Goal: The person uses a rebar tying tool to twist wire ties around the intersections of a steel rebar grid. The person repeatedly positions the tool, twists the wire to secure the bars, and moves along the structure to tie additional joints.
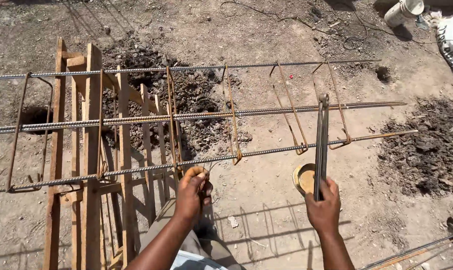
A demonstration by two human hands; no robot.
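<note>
Gripping a long metal hook tool (321, 145) upright, the right hand (324, 209) is closing fully around its lower end, the tip reaching the middle rebar (266, 112). Left of it, the left hand (192, 192) is pinching thin tie wire (210, 168) just below the near rebar (266, 153). Rusty stirrups (172, 112) are hanging across the bars, which are resting on a wooden trestle (89, 150) at left.

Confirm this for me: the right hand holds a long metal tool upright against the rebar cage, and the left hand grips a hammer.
Not quite. In the head view the left hand pinches thin tie wire at the near rebar, no hammer. The right hand does hold the long metal tool upright.
</note>
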